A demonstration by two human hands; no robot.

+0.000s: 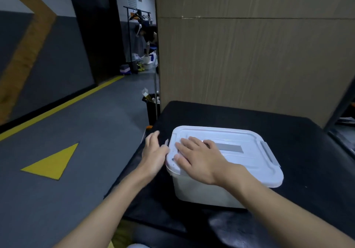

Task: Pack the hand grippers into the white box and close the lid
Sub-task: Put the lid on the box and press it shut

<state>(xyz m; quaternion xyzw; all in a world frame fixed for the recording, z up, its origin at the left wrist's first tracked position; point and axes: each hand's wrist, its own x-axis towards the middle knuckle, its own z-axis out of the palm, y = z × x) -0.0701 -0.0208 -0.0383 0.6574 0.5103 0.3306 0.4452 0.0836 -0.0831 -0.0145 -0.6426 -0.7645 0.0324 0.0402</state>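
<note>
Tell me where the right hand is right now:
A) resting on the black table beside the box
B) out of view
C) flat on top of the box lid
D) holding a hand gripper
C: the right hand lies with straight fingers on the lid of the white box, while the left hand is at the box's left edge.

White box (201, 192): smooth, matt plastic. Lid (247, 163): same plastic, faint sheen. Grey latch (269, 154): plastic. Table (288, 130): black, matt. Wall panel (249, 55): wood-grain, matt.
</note>
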